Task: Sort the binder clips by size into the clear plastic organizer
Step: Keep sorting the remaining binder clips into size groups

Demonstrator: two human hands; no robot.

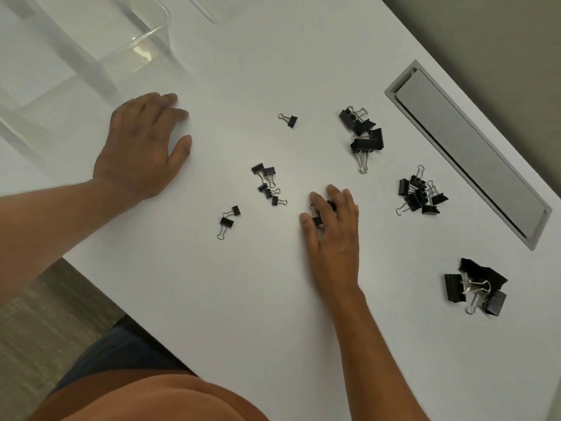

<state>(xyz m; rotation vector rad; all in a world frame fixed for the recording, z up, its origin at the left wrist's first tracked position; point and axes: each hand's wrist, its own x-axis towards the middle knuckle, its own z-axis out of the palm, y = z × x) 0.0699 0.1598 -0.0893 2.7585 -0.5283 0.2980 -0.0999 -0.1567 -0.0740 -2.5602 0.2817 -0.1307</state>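
Black binder clips [268, 183] with wire handles, several sizes, scattered centre to 4 o'clock on white table [243, 284]. Right hand [331, 226] fingers curled over small clips. Left hand [142, 144] flat, fingers apart. Clear organizer [91, 41] at 10 o'clock. Grey floor.

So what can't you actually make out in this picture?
- Clear plastic organizer, head view: cut off by the top and left edges, so its compartments cannot be counted.
- Clips under the right hand: its fingers cover them, so their number and size are unclear.
- Largest clips: piled on each other, so the count is uncertain.
- Left hand: lies flat on the table; anything beneath is hidden.
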